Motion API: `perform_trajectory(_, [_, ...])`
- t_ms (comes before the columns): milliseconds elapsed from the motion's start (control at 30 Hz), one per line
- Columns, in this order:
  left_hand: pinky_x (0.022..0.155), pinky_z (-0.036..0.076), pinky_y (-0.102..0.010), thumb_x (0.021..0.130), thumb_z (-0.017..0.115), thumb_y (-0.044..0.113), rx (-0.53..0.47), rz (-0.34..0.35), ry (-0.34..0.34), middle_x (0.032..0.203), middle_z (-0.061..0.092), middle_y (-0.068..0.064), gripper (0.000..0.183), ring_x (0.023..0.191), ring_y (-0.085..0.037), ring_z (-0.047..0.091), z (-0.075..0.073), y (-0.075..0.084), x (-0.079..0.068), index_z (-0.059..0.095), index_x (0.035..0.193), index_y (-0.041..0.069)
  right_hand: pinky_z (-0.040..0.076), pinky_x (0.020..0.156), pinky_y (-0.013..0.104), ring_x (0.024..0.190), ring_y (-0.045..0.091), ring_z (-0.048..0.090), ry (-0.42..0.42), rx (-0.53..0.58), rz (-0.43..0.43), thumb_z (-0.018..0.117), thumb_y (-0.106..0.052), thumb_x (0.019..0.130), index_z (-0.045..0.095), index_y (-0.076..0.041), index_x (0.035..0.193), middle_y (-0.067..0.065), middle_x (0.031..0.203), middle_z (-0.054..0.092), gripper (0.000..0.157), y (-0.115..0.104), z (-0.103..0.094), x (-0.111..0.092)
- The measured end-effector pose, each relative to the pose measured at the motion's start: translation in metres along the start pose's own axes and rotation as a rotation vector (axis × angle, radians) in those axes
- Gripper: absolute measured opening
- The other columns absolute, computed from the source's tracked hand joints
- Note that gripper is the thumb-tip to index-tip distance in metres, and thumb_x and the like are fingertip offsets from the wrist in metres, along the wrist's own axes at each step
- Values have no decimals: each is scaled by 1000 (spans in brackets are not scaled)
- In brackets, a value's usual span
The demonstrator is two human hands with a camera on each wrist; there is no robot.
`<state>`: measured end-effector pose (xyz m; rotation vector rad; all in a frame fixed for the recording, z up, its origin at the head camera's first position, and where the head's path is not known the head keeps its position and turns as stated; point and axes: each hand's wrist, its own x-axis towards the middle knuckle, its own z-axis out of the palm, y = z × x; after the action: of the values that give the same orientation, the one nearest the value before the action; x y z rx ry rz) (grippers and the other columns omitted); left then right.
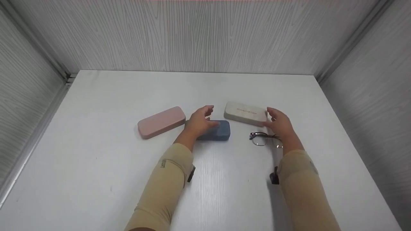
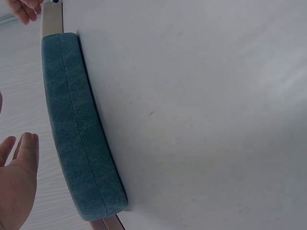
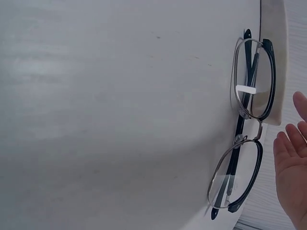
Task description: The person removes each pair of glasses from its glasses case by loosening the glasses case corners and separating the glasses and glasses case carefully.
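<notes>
Three glasses cases lie on the white table: a pink case (image 1: 162, 122) at left, a blue case (image 1: 221, 131) in the middle and a white case (image 1: 245, 113) with small lettering at right. My left hand (image 1: 198, 121) hovers over the left part of the blue case, fingers loosely bent and holding nothing. In the left wrist view this hand (image 2: 19, 187) is apart from the blue case (image 2: 79, 129). My right hand (image 1: 280, 122) is at the right end of the white case, thumb and fingers spread; whether they touch it I cannot tell. Folded eyeglasses (image 3: 261, 120) lie below that hand.
Grey wood-grain panels (image 1: 192, 35) stand behind the table (image 1: 224, 192) and on both sides. The eyeglasses (image 1: 260, 134) lie just in front of the white case, partly hidden by the right wrist.
</notes>
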<state>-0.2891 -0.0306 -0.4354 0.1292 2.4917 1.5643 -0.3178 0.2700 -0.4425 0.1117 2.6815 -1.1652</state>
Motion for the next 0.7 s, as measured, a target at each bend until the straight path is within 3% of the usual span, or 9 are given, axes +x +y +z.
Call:
perform_trajectory(233, [100,38,-23,78,72,12,-29,16,6,137,44,-8,69,125,-20,42,7,1,1,38,138,9,30,107,40,131,32,32,-12,-59,-7,68,-19,82,19,-11,146,13,148,26,82,2,6,3])
perform_trajectory(500, [100,39,-26,77,72,14,14,38,-12,136,45,-10,70,123,-22,44,13,5,1,38,138,8,26,108,44,133,32,28,-28,-155,27,67,-23,83,14,-12,147,14,148,24,84,7,7,6])
perform_trajectory(700, [99,39,-25,77,73,16,42,36,4,134,46,-8,70,123,-20,45,14,8,1,38,138,10,21,109,46,134,31,25,-38,-142,62,65,-16,84,11,-13,148,12,150,20,84,9,6,6])
